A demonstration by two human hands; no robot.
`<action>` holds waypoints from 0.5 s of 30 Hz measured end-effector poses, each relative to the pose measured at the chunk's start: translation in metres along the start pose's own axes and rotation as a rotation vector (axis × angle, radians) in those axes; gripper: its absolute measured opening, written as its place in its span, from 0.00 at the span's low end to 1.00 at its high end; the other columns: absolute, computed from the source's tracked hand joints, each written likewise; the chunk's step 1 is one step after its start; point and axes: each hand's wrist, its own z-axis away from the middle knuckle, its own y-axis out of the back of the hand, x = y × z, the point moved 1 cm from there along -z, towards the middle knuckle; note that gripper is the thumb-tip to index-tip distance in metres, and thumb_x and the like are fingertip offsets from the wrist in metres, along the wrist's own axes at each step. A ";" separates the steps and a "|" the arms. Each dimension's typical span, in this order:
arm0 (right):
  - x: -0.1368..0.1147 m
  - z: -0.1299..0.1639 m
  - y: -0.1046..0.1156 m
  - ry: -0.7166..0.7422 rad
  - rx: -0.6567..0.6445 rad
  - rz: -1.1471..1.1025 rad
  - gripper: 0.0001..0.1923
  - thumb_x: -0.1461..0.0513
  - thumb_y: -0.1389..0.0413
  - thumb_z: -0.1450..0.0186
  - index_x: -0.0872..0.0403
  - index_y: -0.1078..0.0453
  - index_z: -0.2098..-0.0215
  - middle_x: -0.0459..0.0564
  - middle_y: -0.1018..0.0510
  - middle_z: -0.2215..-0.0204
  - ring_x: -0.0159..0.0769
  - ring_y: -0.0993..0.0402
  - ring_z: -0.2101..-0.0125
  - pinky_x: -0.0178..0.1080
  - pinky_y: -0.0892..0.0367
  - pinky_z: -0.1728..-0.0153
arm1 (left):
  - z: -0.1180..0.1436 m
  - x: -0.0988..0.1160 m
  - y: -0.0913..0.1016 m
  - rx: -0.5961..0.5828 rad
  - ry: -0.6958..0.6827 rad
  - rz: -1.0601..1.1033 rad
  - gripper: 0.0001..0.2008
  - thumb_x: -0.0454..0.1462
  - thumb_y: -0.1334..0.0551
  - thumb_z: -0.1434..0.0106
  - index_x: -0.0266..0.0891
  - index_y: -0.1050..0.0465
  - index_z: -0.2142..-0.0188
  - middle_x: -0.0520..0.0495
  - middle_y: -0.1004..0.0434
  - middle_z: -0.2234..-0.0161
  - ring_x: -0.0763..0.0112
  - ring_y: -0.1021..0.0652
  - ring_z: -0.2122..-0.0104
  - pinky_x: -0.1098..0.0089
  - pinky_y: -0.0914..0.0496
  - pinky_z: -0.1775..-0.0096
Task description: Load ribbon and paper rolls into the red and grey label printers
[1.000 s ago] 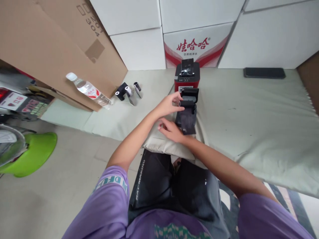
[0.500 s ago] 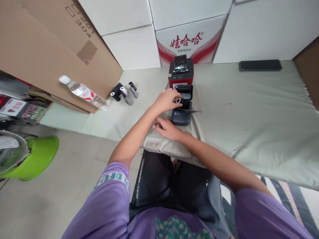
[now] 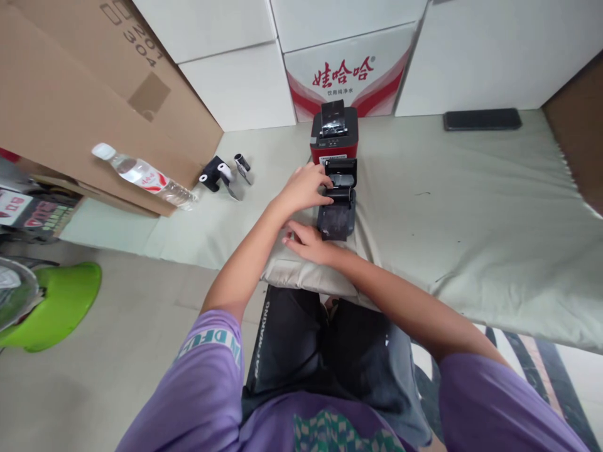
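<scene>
A small dark portable printer lies with its lid raised toward the back. Across its open bay sits a black paper roll, its free strip hanging down over the printer's front. My left hand reaches in from the left, thumb and fingers around the roll's left end. Below it, my right hand rests on the cloth by the front left corner of the printer, fingers apart and holding nothing. Directly behind stands a red and black printer with a black strip coming out of its top.
Several small paper rolls stand to the left, near a plastic water bottle lying tilted against a cardboard box. A flat black object lies at the back right. White cartons line the back edge.
The black roll has turned and settled lower into the bay; its loose strip now drapes over the front instead of sticking out right. My left hand stays near it; the camera view has shifted slightly.
</scene>
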 end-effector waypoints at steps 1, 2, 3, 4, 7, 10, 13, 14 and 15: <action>0.000 0.000 0.000 0.000 -0.007 0.003 0.13 0.56 0.43 0.30 0.53 0.31 0.50 0.45 0.22 0.68 0.34 0.30 0.72 0.37 0.37 0.65 | 0.001 0.003 0.003 -0.014 -0.001 -0.026 0.13 0.41 0.27 0.40 0.41 0.15 0.56 0.41 0.23 0.52 0.49 0.26 0.47 0.53 0.34 0.44; -0.001 0.000 0.001 0.000 -0.011 0.006 0.13 0.56 0.43 0.30 0.53 0.31 0.50 0.45 0.22 0.67 0.34 0.31 0.72 0.38 0.37 0.65 | 0.001 0.006 0.005 -0.022 -0.007 -0.049 0.13 0.41 0.27 0.40 0.41 0.15 0.56 0.41 0.23 0.53 0.49 0.27 0.47 0.52 0.35 0.43; -0.002 0.001 0.002 0.003 -0.009 0.008 0.13 0.56 0.43 0.31 0.54 0.31 0.51 0.46 0.22 0.67 0.34 0.31 0.73 0.38 0.37 0.65 | 0.002 0.009 0.007 -0.025 -0.015 -0.071 0.12 0.40 0.27 0.40 0.41 0.15 0.57 0.41 0.23 0.53 0.49 0.27 0.47 0.51 0.36 0.42; -0.002 0.001 0.002 0.013 -0.009 0.010 0.12 0.56 0.43 0.31 0.54 0.31 0.52 0.46 0.22 0.67 0.33 0.32 0.73 0.38 0.37 0.65 | 0.001 0.012 0.007 -0.024 -0.022 -0.092 0.11 0.39 0.26 0.41 0.40 0.15 0.58 0.41 0.23 0.54 0.49 0.27 0.47 0.51 0.37 0.42; -0.004 0.003 0.006 0.062 -0.018 0.017 0.08 0.57 0.45 0.30 0.54 0.33 0.56 0.47 0.23 0.68 0.34 0.33 0.72 0.38 0.37 0.65 | -0.004 0.016 0.000 -0.028 -0.027 -0.142 0.10 0.37 0.25 0.44 0.39 0.14 0.61 0.40 0.21 0.56 0.47 0.27 0.47 0.50 0.36 0.43; -0.004 0.003 0.009 0.087 -0.028 0.022 0.07 0.57 0.45 0.30 0.52 0.35 0.62 0.48 0.24 0.69 0.34 0.33 0.71 0.38 0.36 0.65 | -0.016 0.013 -0.013 -0.051 -0.014 -0.135 0.08 0.34 0.26 0.45 0.39 0.14 0.64 0.39 0.19 0.58 0.47 0.25 0.49 0.51 0.34 0.45; -0.003 0.004 0.009 0.100 -0.022 0.013 0.07 0.58 0.44 0.30 0.52 0.36 0.63 0.47 0.24 0.69 0.35 0.32 0.70 0.38 0.35 0.65 | -0.024 0.008 -0.019 -0.082 0.006 -0.132 0.08 0.33 0.26 0.46 0.40 0.13 0.64 0.39 0.17 0.59 0.48 0.23 0.51 0.53 0.32 0.47; -0.004 0.004 0.009 0.106 -0.020 0.006 0.07 0.58 0.44 0.30 0.52 0.36 0.62 0.47 0.24 0.69 0.35 0.32 0.70 0.39 0.35 0.65 | -0.025 0.007 -0.018 -0.098 0.013 -0.136 0.09 0.34 0.25 0.46 0.40 0.13 0.63 0.39 0.16 0.59 0.48 0.23 0.51 0.53 0.31 0.47; -0.004 0.004 0.009 0.114 -0.016 -0.004 0.06 0.58 0.44 0.30 0.52 0.35 0.61 0.47 0.24 0.69 0.35 0.31 0.70 0.39 0.34 0.65 | -0.024 0.007 -0.016 -0.110 0.018 -0.129 0.10 0.36 0.25 0.45 0.40 0.13 0.62 0.39 0.16 0.58 0.48 0.23 0.51 0.53 0.31 0.48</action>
